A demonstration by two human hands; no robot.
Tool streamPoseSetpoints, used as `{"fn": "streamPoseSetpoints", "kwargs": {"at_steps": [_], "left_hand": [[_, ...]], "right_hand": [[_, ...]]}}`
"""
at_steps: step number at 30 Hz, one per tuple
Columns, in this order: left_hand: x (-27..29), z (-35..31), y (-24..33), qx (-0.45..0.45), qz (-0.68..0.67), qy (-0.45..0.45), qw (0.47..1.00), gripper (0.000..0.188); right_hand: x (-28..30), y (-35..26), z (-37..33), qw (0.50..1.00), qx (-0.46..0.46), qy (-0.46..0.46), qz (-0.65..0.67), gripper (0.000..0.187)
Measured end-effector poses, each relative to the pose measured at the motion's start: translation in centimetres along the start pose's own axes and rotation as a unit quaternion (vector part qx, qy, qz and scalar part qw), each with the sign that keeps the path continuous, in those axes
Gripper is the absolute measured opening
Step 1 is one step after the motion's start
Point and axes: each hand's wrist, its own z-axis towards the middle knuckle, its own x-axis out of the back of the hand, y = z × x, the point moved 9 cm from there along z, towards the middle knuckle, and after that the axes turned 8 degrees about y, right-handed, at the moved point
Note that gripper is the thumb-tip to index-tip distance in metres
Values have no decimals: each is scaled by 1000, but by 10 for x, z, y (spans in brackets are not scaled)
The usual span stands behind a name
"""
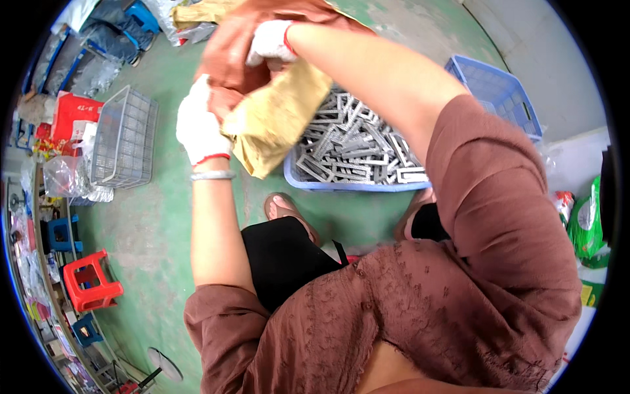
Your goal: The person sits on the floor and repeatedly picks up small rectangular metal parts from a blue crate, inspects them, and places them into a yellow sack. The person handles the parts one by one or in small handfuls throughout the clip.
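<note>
Floor: green, beneath everything.
Sack [279,121]: brown and yellow, raised at the far side, partly over the blue basket's far left.
Blue basket [357,187]: in front of the feet, right of the sack's yellow part.
Grey crate [123,141]: well apart, far left.
Left hand [200,125]: white-gloved, grasping the sack's left edge.
Right hand [270,43]: white-gloved, farther off, clutching a brown fold, fingertips partly hidden.
Grey frames [367,141]: rectangular, heaped in the basket.

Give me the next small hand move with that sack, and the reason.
Probably ease the left hand away from the right hand to spread the sack: both gloved hands are on it, and it looks bunched between them.
</note>
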Motion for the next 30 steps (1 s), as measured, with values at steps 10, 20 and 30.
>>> {"fn": "streamPoseSetpoints", "kwargs": {"at_steps": [10,20,30], "left_hand": [[35,37,22,38,-153,17,987,36],[61,66,5,33,-101,100,989,31],[3,8,36,63,-103,12,993,39]], "right_hand": [[114,110,-112,965,161,205,20,42],[-38,260,-139,977,-56,5,-205,46],[-156,227,-67,881,171,73,-436,55]]}}
